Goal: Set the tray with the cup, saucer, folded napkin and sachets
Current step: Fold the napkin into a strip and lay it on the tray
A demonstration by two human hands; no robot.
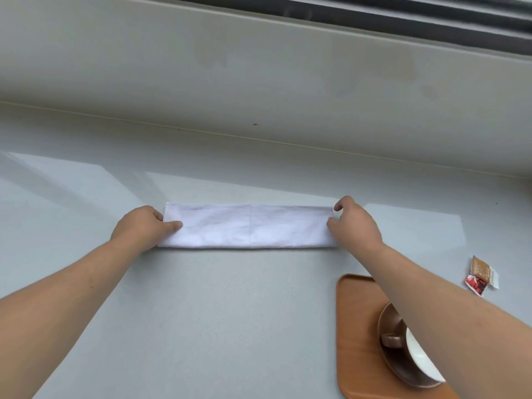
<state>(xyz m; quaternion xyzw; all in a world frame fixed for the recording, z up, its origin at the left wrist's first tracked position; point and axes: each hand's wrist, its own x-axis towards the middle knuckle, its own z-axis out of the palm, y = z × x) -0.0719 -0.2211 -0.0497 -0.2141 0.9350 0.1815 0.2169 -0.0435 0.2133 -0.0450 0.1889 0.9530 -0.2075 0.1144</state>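
A white napkin point(247, 226), folded into a long flat strip, lies across the middle of the grey counter. My left hand point(142, 226) pinches its left end, thumb on top. My right hand point(355, 221) holds its right end between thumb and fingers. At the lower right sits a brown wooden tray point(357, 326). On it stands a brown saucer point(395, 367) with a cup point(419, 355), brown outside and white inside, partly hidden by my right forearm. Two sachets point(482, 276), one brown and one red, lie on the counter right of the tray.
The grey counter point(230, 312) runs back to a low pale wall point(259, 82) under a dark window frame point(403, 12). The tray reaches past the bottom edge of the view.
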